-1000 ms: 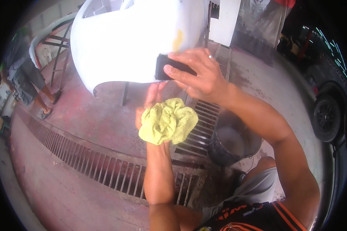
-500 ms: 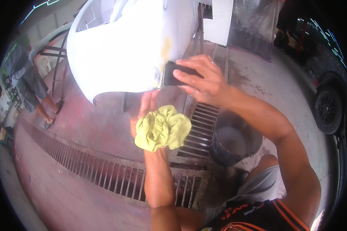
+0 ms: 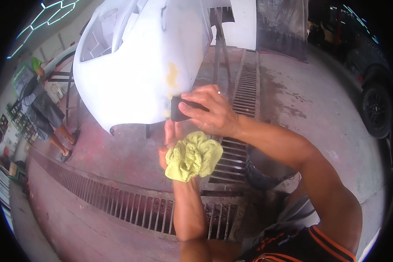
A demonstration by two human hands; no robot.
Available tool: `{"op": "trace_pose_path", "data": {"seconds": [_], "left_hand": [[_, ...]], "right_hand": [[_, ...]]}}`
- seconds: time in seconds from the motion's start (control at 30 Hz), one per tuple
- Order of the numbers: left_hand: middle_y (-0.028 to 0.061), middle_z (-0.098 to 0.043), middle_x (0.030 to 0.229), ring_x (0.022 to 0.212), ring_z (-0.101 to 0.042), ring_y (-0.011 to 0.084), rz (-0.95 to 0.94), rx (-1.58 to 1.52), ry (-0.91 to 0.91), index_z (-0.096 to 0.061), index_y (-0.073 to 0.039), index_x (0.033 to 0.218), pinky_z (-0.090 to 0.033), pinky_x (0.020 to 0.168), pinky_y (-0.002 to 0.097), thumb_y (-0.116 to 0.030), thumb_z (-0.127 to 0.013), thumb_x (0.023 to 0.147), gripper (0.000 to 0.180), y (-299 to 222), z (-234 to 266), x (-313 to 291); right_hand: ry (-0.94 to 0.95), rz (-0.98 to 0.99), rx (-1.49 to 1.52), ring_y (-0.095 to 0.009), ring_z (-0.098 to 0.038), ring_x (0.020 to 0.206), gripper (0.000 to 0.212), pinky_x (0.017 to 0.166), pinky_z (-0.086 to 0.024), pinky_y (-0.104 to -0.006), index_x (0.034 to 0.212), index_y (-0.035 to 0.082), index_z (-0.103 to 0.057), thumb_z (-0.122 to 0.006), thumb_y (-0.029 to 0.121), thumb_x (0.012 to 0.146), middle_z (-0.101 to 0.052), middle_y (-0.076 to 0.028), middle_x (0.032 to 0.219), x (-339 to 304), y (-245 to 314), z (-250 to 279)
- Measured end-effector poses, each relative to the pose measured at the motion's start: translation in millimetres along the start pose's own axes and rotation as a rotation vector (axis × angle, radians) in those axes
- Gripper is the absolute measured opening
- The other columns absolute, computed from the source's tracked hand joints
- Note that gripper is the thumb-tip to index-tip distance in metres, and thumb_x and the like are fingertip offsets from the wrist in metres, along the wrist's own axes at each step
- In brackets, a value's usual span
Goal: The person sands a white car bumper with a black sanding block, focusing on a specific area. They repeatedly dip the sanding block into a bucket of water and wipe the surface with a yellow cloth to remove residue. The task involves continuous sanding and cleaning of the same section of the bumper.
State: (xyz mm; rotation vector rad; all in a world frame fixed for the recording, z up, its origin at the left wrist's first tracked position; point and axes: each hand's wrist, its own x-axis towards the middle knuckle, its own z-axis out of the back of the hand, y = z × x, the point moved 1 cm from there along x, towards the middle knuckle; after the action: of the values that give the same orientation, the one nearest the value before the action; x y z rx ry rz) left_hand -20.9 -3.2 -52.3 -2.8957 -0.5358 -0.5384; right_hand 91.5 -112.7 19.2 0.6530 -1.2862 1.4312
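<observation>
A white car bumper (image 3: 118,87) with yellowish filler patches (image 3: 172,75) reaches in from the top. My right hand (image 3: 216,111) grips a black sanding block (image 3: 179,110) and holds it against the bumper's near lower corner, just below the larger patch. Under that corner is my left hand (image 3: 169,137), its visible fingers pointing up at the bumper's edge. A crumpled yellow-green cloth (image 3: 192,157) sits bunched in this hand and hides the palm and the other fingers.
Metal floor grates (image 3: 118,196) run below and to the right of the bumper. A dark bucket (image 3: 266,170) stands under my right forearm. Another person (image 3: 43,105) stands at far left beside a metal stand (image 3: 67,87). A dark vehicle's wheel (image 3: 376,109) is at right.
The view has shifted, so the bumper sits lower and more of its top shows. Both hands stay at the same corner, with the block still against it. The other person's upper body now shows more.
</observation>
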Motion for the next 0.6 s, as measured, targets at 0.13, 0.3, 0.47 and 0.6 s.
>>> {"op": "trace_pose_path", "data": {"seconds": [0.13,0.3,0.47,0.6], "left_hand": [[0.0172,-0.031,0.171,0.138,-0.057,0.0432,-0.081,0.33,-0.158,-0.022,-0.004,0.167,-0.063,0.096,0.0602,-0.041,-0.054,0.086,0.094,-6.3,-11.6,-4.6],[0.0205,-0.028,0.171,0.153,-0.041,0.0355,-0.07,0.365,-0.132,-0.023,0.0,0.167,-0.059,0.104,0.0601,-0.046,-0.052,0.089,0.095,1.6,2.8,-3.6],[0.0218,-0.023,0.174,0.159,-0.032,0.0364,-0.093,0.445,-0.05,-0.014,0.0,0.169,-0.042,0.122,0.0625,-0.039,-0.054,0.084,0.103,7.2,-5.3,-8.5],[0.0233,-0.021,0.174,0.159,-0.031,0.038,0.018,0.352,0.072,-0.019,0.002,0.168,-0.048,0.116,0.0639,-0.037,-0.057,0.081,0.103,-5.5,19.1,-3.8]], "right_hand": [[-0.071,-0.007,-0.001,-0.027,-0.062,0.111,0.072,0.085,-0.05,-0.0418,0.136,0.015,-0.07,-0.092,0.012,0.068,-0.068,-0.004,0.129,77.2,5.6,-14.9],[-0.022,0.005,-0.02,-0.026,-0.062,0.108,0.073,0.084,-0.05,-0.0423,0.138,0.016,-0.069,-0.089,0.007,0.068,-0.069,-0.004,0.133,-5.2,3.6,-1.0],[0.03,0.006,-0.058,-0.024,-0.063,0.109,0.067,0.085,-0.046,-0.0409,0.136,0.023,-0.073,-0.081,0.005,0.072,-0.069,-0.002,0.135,38.8,15.3,-3.2],[-0.005,0.007,-0.018,-0.025,-0.063,0.109,0.069,0.085,-0.046,-0.0403,0.139,0.022,-0.072,-0.083,0.007,0.072,-0.07,-0.002,0.133,2.4,-5.8,6.3]]}}
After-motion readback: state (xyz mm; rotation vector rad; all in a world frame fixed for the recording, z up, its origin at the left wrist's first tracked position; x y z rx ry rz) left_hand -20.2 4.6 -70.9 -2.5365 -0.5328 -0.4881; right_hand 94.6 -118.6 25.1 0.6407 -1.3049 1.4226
